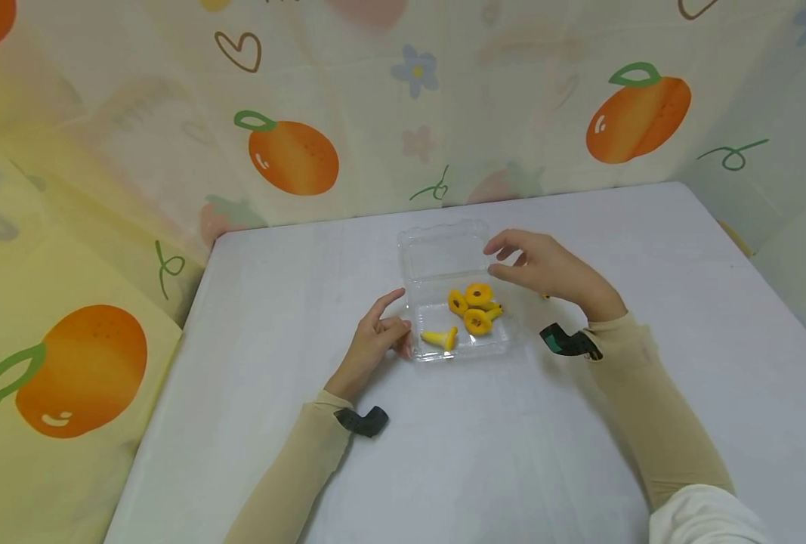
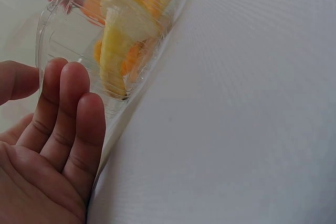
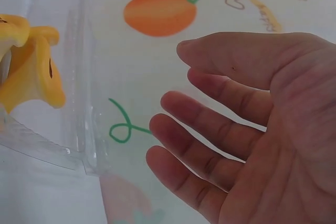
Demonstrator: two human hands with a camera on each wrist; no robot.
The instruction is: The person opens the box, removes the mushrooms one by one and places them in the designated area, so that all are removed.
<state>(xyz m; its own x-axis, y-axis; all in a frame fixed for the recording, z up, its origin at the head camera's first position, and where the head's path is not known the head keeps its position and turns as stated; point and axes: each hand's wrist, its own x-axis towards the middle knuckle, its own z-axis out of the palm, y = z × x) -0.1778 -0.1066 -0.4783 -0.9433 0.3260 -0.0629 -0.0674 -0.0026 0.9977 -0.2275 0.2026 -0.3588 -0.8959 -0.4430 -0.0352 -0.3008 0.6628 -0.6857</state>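
A clear plastic clamshell box lies on the table, its lid folded back. Inside are several yellow-orange, mushroom-shaped pieces: a cluster to the right and a single piece on its side near the front left. My left hand rests against the box's left side; in the left wrist view, extended fingertips touch the clear wall. Over the box's right edge, by the lid, hovers my right hand, holding nothing. Its fingers are spread and slightly bent in the right wrist view.
A small yellow bit shows beneath the right wrist, mostly hidden. The table has a white cover. Behind it hangs a curtain printed with oranges and flowers.
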